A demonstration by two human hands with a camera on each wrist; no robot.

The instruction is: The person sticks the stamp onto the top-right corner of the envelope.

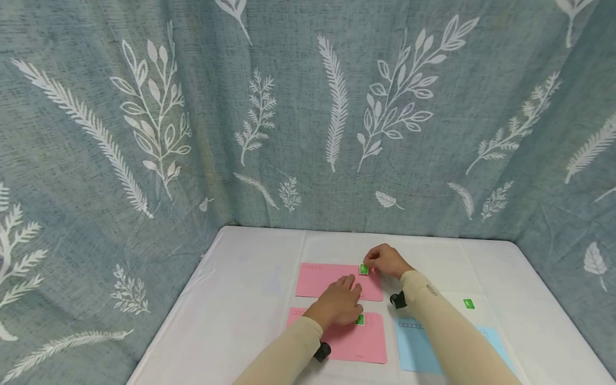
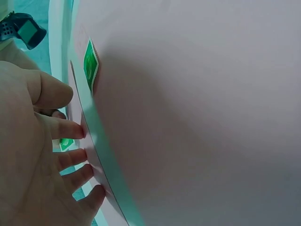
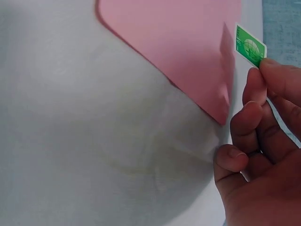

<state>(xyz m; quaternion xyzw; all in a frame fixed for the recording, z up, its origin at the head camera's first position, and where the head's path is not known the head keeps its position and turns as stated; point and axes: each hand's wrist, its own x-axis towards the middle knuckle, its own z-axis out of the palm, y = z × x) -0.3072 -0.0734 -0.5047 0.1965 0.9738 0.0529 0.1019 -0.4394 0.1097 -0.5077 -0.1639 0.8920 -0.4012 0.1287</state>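
Note:
My right hand pinches a green postage stamp with a white border between thumb and index finger. The stamp stands tilted over the upper right corner of the far pink envelope. Fingertips of my left hand rest on that envelope's lower part, fingers spread and nearly straight. Beneath the left palm lies the near pink envelope, partly covered by the hand and forearm. Another green stamp sits at its upper right corner, just beside the left thumb in the head view.
A light blue envelope lies at the right, partly hidden under the right forearm. Above it a loose green stamp rests on the white tablecloth. Patterned blue-grey curtains hang behind and on both sides of the table.

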